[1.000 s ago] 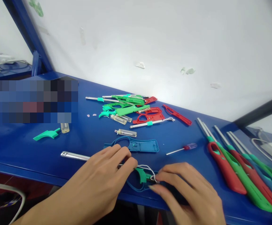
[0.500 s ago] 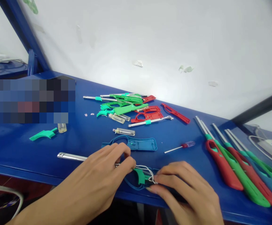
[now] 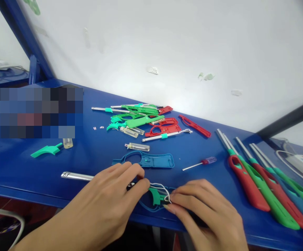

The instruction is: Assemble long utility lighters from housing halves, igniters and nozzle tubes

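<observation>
A metal lighter tube (image 3: 76, 176) runs under my left hand (image 3: 117, 195), whose fingers are pinched round its hidden inner end. Beneath both hands lies a blue lighter shell half (image 3: 151, 208) at the table's front edge, with a green trigger piece (image 3: 156, 196) in it. White wires (image 3: 164, 188) arch from the tube toward my right hand (image 3: 206, 205), whose thumb and fingertips press together on the wire ends. Just behind is another blue shell half (image 3: 161, 160), lying flat with its inner side up.
Green and red shells, tubes and clear fuel tanks (image 3: 138, 146) are piled at the back. A screwdriver (image 3: 207, 160) lies right of centre. Several assembled lighters (image 3: 248, 183) are at the right. A green trigger (image 3: 46, 150) lies left. A white wall (image 3: 180, 35) rises behind.
My left hand and the metal tube have shifted slightly left. My right hand stays at the wires with little change.
</observation>
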{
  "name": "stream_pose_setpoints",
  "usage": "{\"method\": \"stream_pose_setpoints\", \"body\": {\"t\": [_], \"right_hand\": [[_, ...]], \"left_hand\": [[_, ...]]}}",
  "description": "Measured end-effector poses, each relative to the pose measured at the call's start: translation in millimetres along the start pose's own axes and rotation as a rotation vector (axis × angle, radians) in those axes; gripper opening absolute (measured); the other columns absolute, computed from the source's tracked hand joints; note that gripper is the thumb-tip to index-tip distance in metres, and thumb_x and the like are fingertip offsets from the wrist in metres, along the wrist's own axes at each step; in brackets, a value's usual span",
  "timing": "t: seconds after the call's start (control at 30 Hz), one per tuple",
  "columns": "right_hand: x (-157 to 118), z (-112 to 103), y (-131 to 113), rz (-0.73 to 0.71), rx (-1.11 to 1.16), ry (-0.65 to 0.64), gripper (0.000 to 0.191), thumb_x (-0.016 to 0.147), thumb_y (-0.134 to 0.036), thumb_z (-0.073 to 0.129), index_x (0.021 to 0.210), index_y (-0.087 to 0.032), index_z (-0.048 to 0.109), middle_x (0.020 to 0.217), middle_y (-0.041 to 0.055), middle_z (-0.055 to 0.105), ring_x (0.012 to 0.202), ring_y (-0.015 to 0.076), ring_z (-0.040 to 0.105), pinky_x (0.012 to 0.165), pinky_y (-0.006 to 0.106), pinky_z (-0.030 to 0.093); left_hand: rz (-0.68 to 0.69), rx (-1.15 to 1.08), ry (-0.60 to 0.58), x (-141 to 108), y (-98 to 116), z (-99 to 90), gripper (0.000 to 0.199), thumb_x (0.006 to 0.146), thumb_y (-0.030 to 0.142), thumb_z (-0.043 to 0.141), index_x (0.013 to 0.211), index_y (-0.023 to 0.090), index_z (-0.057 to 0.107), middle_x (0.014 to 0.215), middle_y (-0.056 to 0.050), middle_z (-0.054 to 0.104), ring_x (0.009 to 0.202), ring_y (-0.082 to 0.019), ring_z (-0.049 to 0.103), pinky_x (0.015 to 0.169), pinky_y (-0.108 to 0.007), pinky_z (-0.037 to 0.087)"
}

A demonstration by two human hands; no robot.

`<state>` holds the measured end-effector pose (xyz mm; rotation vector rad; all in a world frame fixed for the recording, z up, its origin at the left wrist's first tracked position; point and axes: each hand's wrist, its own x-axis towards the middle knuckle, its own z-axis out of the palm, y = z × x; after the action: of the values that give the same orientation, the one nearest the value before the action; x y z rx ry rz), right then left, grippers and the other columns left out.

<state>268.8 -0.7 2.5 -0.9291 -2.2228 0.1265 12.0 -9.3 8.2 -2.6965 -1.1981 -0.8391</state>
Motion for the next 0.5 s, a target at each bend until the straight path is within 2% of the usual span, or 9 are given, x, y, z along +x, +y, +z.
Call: {"method": "stream_pose_setpoints", "body": {"t": [0.2,0.5], "right_hand": [[0.8,3.0,-3.0,0.008,0.008,0.044,0.006,0.098,-0.021,0.079,0.097,-0.026,0.076,0.089,-0.0029,0.083,0.078,0.0172,0.075,0.075,0.031,0.063],[-2.0,2.7,-1.7,0.012,0.002,0.085,0.003,0.1,-0.026,0.079,0.103,-0.025,0.08,0.09,-0.0016,0.08,0.079,0.0148,0.073,0.076,0.028,0.061]], "left_hand": [[0.02,0.047,-0.034,2.0,-0.7,3.0,0.048,0.072,-0.013,0.042,0.098,0.02,0.066,0.1,-0.007,0.071,0.079,-0.025,0.067,0.07,-0.04,0.06],[0.01,0.024,-0.012,-0.1,-2.5,2.1,0.049,0.077,-0.013,0.041,0.103,0.021,0.065,0.104,-0.005,0.073,0.084,-0.024,0.07,0.077,-0.04,0.062]]}}
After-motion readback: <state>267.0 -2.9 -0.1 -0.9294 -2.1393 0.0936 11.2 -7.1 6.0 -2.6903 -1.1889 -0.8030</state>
